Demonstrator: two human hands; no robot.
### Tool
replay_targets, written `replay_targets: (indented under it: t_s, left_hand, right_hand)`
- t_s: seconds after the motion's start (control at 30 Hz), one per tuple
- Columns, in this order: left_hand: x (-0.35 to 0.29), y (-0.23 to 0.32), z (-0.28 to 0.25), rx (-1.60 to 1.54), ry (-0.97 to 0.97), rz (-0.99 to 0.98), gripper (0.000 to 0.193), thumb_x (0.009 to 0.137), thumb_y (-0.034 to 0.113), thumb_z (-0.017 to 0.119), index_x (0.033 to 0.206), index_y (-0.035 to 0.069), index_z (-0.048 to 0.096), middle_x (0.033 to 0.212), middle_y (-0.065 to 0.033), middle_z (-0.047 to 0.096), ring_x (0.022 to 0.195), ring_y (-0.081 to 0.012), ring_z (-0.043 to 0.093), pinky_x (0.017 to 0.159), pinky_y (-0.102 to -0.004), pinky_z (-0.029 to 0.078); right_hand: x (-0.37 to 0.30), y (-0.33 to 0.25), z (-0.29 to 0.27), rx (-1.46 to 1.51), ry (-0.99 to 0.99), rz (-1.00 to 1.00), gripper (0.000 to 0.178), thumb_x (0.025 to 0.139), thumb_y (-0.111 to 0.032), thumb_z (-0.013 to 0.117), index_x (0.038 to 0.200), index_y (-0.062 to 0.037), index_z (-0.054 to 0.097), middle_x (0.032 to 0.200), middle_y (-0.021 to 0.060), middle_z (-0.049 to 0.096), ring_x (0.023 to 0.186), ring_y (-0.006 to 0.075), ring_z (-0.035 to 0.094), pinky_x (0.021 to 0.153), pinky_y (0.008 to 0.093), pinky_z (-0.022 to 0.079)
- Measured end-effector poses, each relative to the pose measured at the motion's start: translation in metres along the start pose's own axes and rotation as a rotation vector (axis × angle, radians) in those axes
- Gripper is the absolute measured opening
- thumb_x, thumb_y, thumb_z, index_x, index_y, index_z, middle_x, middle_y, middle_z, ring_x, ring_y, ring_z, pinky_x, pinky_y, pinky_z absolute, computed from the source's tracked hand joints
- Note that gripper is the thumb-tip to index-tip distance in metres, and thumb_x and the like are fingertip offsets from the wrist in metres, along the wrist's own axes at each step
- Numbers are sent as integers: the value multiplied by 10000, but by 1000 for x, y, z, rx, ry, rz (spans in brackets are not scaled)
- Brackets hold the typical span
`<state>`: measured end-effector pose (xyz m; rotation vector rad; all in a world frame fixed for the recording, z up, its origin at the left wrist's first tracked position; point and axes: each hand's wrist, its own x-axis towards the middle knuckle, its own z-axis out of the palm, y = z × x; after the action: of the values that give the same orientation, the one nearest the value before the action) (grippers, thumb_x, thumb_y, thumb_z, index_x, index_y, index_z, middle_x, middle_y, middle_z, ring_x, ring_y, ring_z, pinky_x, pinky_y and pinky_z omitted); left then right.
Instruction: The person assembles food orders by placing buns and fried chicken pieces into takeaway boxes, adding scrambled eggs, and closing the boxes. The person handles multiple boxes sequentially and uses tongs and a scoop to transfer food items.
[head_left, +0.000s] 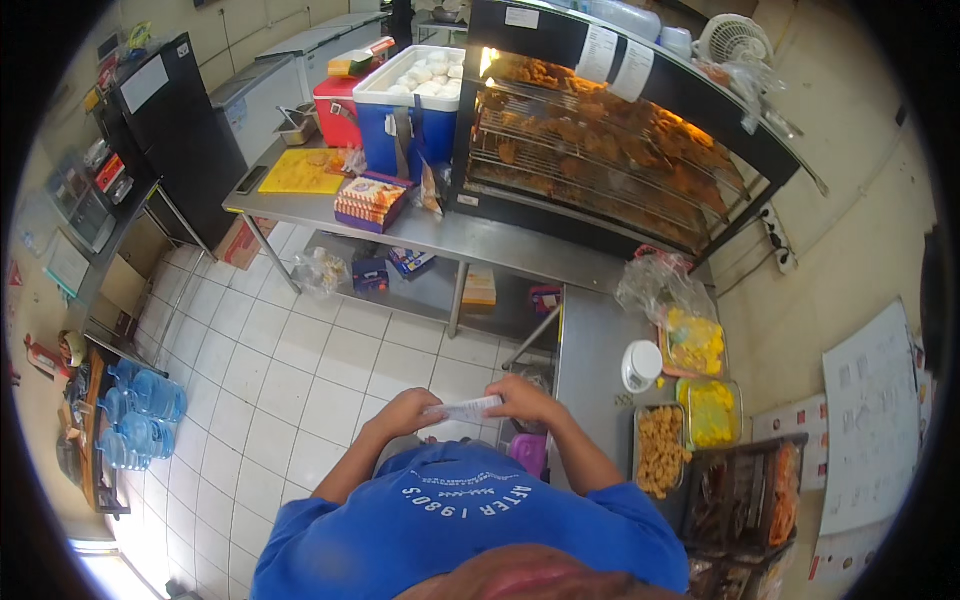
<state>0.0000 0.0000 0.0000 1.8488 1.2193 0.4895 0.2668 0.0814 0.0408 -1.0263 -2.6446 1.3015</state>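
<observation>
A thin white strip (465, 409) that looks like folded paper or plastic is stretched between my hands, in front of my blue shirt. The fingers of my left hand (408, 411) are closed on its left end. At the other end, my right hand (523, 398) pinches it. Both hands are over the tiled floor, apart from the steel counter (585, 360) on the right. Below my right forearm shows a purple container (528, 453). The strip's exact kind is too small to make out.
Ahead stands a steel table (500, 240) with a lit glass warmer (600, 150) of fried food and a blue cooler box (400, 135). At right are a white scale (641, 366), a tray of fried pieces (659, 450) and yellow-filled containers (712, 412). Water jugs (140, 415) stand left.
</observation>
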Motion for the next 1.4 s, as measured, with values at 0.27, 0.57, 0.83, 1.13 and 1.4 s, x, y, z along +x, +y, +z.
replay_targets:
  t_s: [0.27,0.57,0.83,1.13,1.4]
  left_hand:
    - [67,-52,-70,-322,415,-259,334,837,317,681,875,-14,691,744,-107,650,689,-166,597,632,-303,458]
    - [246,-70,-187,-363,270,97,222,893,199,626,963,-6,673,790,-67,645,707,-117,556,633,-286,445]
    - [315,13,-284,-22,-263,492,203,863,195,636,945,14,677,782,-147,632,733,-268,595,675,-359,450]
    - [332,3,-323,-208,94,304,207,867,184,652,889,-21,676,758,-76,621,716,-130,566,641,-287,436]
    - [402,52,-326,-266,266,552,229,905,194,615,951,-25,664,780,-51,626,726,-88,546,628,-246,441]
  right_hand:
    - [118,14,-154,-105,153,-244,207,757,-250,708,781,-73,602,731,122,599,695,299,579,632,396,440]
    - [187,-36,-323,-308,518,-410,228,784,-223,684,952,-94,600,870,69,624,913,276,561,796,404,425]
    - [216,-21,-307,12,122,-186,301,801,-238,695,1020,-55,599,860,87,649,760,205,610,667,342,467]
    - [181,-49,-430,-419,142,-122,171,783,-176,670,864,-34,619,750,142,637,705,326,623,635,396,473]
    - [190,-106,-529,-711,806,-186,262,827,-102,624,1085,-104,582,847,97,610,776,261,600,691,370,467]
